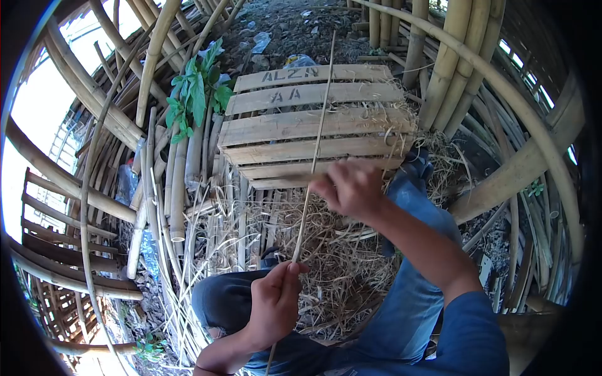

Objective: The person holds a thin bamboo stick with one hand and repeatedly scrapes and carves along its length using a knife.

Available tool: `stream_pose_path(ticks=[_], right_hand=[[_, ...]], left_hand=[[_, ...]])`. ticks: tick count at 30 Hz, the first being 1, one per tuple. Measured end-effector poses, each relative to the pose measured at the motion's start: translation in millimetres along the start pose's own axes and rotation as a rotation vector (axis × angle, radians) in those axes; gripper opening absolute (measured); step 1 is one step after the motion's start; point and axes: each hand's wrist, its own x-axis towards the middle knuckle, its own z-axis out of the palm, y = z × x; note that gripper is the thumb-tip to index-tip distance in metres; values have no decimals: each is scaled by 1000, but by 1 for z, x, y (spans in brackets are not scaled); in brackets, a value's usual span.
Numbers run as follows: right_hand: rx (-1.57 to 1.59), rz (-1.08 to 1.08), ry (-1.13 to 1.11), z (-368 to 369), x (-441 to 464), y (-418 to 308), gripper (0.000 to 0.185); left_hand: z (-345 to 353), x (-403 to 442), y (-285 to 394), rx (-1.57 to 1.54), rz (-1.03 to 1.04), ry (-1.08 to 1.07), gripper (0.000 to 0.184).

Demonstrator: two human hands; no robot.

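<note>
A long thin bamboo strip (320, 128) runs from the top middle down to the bottom of the view. My left hand (276, 301) is closed round its lower part, thumb along the strip, above my left knee. Higher up, my right hand (352, 188) is closed at the strip, in front of the crate's lower edge. It is slightly blurred, and something thin and dark sticks out left of its fingers, too blurred to name. Behind the strip stands a slatted wooden crate (276, 128) with dark painted letters.
Bamboo shavings (338, 276) cover the ground between my legs. Bamboo poles (179, 188) and a green leafy plant (197, 88) are at the left. Thick bamboo posts (448, 62) rise at the right. A slatted frame (69, 213) stands far left.
</note>
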Motion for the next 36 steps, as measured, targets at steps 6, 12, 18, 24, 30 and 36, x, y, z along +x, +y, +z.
stream_pose_path(ticks=[6, 12, 18, 24, 30, 36], right_hand=[[-107, 75, 2, 4, 5, 45, 52], [-79, 28, 80, 6, 6, 38, 54], [-153, 162, -62, -6, 10, 47, 54], [-231, 133, 49, -8, 15, 99, 51], [-159, 129, 47, -9, 15, 96, 51], [-111, 42, 81, -18, 14, 98, 46]], left_hand=[[1, -6, 2, 22, 56, -23, 25], [0, -8, 1, -12, 50, -11, 22], [-1, -13, -2, 44, 33, -36, 22], [0, -23, 1, 73, 105, -75, 22], [7, -32, 17, -19, 163, -81, 28], [8, -28, 8, -107, 268, -125, 27]])
